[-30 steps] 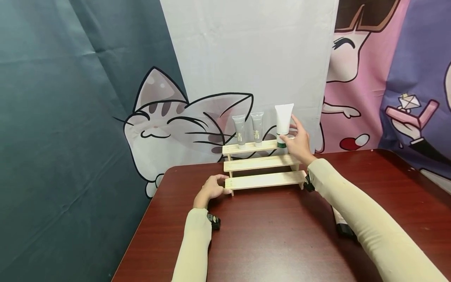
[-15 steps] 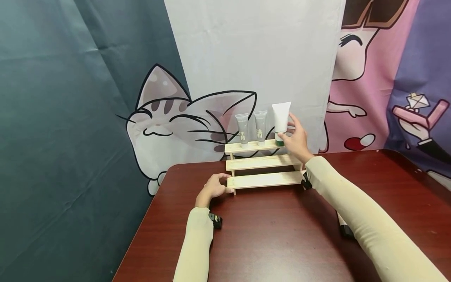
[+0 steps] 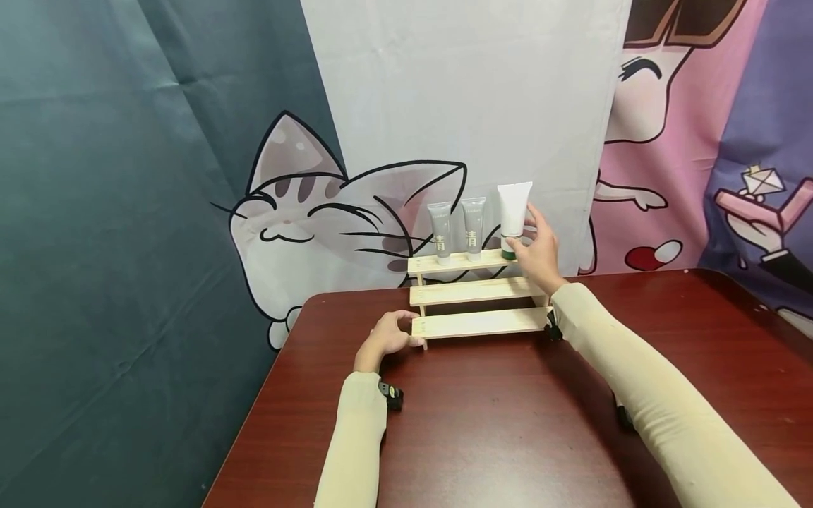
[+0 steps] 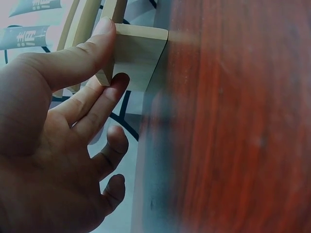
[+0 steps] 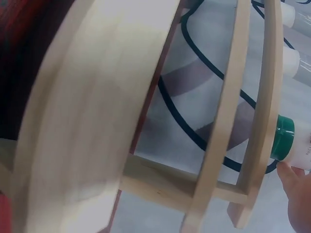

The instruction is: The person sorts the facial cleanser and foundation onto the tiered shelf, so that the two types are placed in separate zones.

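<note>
White plastic squeeze tube with green cap (image 3: 512, 208): cap down, roughly upright, at the right end of the top tier of the pale wooden three-tier rack (image 3: 483, 324). Its small print (partly visible in the right wrist view) is too small to read. The right hand (image 3: 538, 252) grips it, thumb and fingers closed around its lower part. Alongside, well apart from it, stand two translucent grey tubes with white caps (image 3: 441, 233), each marked "清"; finer lettering above is illegible. The left hand (image 3: 390, 334) pinches the lowest tier's left end between thumb and fingers. The rack stands on a reddish-brown wood-grain table (image 3: 483, 423), before a cartoon-printed fabric backdrop (image 3: 495, 85).
</note>
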The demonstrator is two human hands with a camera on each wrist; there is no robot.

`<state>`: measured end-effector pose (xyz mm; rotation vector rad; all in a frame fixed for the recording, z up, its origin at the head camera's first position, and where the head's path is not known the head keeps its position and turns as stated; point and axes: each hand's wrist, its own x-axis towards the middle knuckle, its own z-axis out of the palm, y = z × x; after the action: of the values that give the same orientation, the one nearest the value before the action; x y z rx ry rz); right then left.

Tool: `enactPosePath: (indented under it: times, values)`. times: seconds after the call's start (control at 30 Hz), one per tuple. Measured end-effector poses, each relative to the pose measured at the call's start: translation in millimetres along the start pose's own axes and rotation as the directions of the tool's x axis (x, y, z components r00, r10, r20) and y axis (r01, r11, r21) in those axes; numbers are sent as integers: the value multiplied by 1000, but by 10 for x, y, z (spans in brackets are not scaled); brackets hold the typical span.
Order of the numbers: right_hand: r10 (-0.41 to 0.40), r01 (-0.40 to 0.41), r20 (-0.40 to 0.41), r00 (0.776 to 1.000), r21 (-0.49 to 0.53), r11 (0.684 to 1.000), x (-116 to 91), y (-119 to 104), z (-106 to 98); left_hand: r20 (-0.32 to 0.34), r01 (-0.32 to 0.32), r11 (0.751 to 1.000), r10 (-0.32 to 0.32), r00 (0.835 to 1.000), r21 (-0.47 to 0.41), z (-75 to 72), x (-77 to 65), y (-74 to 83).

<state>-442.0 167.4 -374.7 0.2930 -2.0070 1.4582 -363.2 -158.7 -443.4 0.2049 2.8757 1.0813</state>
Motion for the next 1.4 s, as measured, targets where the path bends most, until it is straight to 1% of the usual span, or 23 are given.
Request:
enactPosePath:
  times: [0.13, 0.23, 0.3, 0.43, 0.5, 0.6, 0.73, 0.83, 0.9, 1.07, 1.23, 1.4]
  values:
    - [15, -15, -15, 1000, 14, 1000, -34, 23, 49, 4, 14, 1000, -14, 1000, 3, -8, -25, -17]
    - [59, -59, 10, 998, -8, 998, -76, 36, 66, -14, 38, 999, -38, 999, 0, -13, -55, -27]
    - [95, -94, 28, 995, -33, 995, -118, 33, 28, -19, 35, 999, -35, 999, -5, -13, -62, -13]
    - [147, -145, 41, 988, -52, 988, -199, -4, -166, 3, -1, 1000, 1, 1000, -9, 5, -35, 33]
    - [157, -153, 51, 986, -63, 986, -240, -57, -275, 10, -9, 1000, 9, 1000, -14, 15, -20, 49]
    - [177, -165, 85, 981, -135, 977, -298, -183, -429, 5, -10, 1000, 10, 1000, -20, 10, 4, 66]
    - [229, -179, 167, 959, -271, 946, -410, -306, -614, 0, -4, 1000, 4, 1000, -20, -1, 11, 60]
    - [260, -180, 218, 941, -329, 927, -530, -329, -743, 0, 1, 1000, -1, 1000, -17, 0, -1, 34]
    - [267, -173, 238, 934, -353, 920, -621, -331, -825, -1, 5, 1000, -5, 1000, -17, 4, -14, 16]
    - [277, -169, 248, 928, -380, 909, -830, -362, -1049, -1, -4, 1000, 4, 1000, -11, 7, -4, 10]
    - [313, -194, 243, 918, -412, 890, -1036, -397, -1261, -1, -5, 1000, 5, 1000, -17, 11, 8, 29]
    - [317, -164, 275, 908, -462, 872, -1224, -413, -1433, 0, -7, 999, 7, 1000, -32, 11, 8, 11]
